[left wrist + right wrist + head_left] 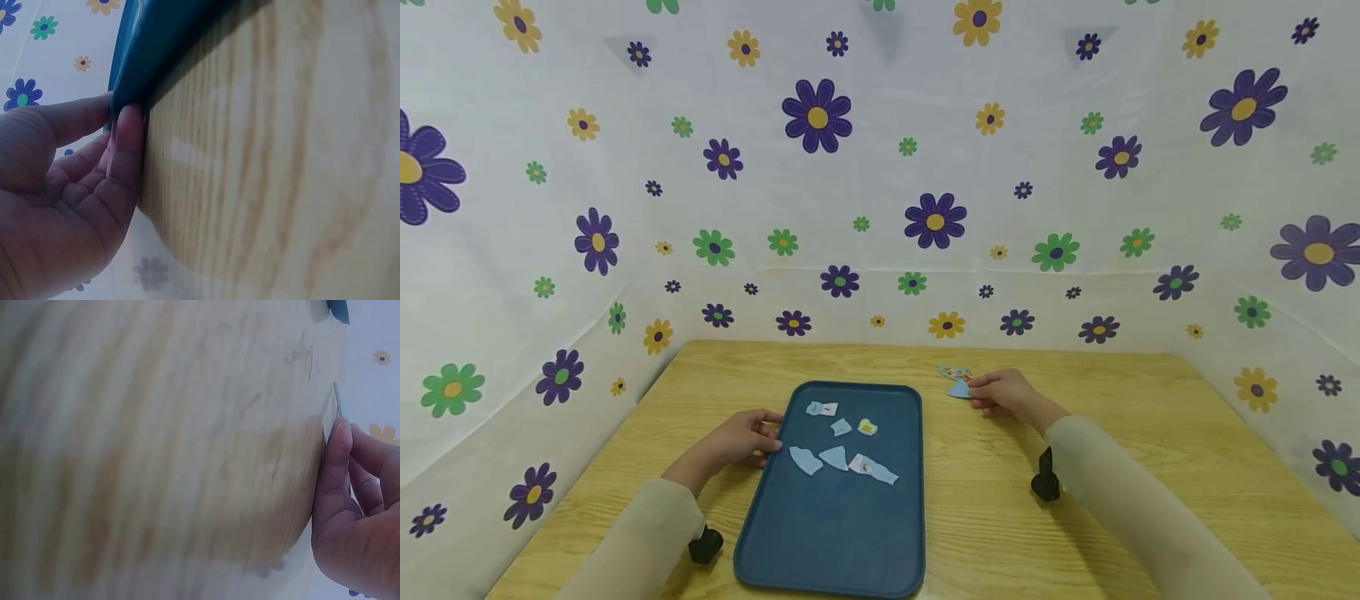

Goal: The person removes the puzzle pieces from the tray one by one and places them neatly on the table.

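In the head view a dark blue tray [827, 533] lies on the table. My left hand [745, 437] grips its left rim, and the left wrist view has the thumb and a finger [128, 134] on either side of the tray edge [140, 56]. Several flat, irregular light blue pieces lie on the tray, among them a curved one [806, 460], a triangular one [834, 457] and a yellow-marked one [867, 427]. Right of the tray, my right hand [1007, 393] pinches a light blue flat piece [959, 389] at the tabletop. In the right wrist view that piece [339, 400] shows edge-on.
Just behind the pinched piece lies a small blue, white and yellow patterned piece [953, 372]. The wooden table [1075, 533] meets a flower-printed white sheet [880, 167] at the back and on both sides. Black devices [706, 546] hang at both wrists.
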`<state>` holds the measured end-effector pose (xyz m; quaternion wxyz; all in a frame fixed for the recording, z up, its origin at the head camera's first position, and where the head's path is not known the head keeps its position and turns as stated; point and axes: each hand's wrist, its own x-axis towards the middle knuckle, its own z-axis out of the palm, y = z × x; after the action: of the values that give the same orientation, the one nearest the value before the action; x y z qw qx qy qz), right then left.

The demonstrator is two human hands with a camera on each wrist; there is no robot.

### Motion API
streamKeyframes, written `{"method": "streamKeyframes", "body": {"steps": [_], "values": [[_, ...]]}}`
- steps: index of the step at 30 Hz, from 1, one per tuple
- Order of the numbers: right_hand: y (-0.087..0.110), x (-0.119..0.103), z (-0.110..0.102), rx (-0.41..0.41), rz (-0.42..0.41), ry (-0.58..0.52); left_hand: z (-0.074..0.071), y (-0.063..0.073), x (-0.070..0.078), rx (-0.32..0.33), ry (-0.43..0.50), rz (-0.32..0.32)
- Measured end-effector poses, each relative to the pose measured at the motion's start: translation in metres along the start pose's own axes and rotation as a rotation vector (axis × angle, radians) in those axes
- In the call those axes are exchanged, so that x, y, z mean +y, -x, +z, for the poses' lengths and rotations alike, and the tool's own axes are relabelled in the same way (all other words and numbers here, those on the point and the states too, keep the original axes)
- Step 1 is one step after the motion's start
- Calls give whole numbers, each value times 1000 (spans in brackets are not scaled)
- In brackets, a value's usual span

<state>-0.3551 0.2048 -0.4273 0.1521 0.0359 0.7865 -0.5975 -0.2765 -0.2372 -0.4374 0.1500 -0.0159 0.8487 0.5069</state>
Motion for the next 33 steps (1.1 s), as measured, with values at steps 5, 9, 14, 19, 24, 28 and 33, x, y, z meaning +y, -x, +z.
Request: {"method": "streamKeyframes", "body": {"steps": [5,9,14,19,24,28,33], "values": [[-1,1,1,31,1,14,0,0,0,-1,-5,1],[-3,4,1,45,-7,28,0,0,0,1,-9,3],[-6,7,0,55,-21,36,1,0,0,7,-24,7],[-8,9,0,67,-23,40,1,0,0,5,-19,9],[-6,8,0,72,-34,47,1,2,2,5,-25,9],[-4,6,0,77,-50,52,2,3,3,6,-23,8],[-2,5,0,77,-46,52,2,2,3,5,-13,8]]}}
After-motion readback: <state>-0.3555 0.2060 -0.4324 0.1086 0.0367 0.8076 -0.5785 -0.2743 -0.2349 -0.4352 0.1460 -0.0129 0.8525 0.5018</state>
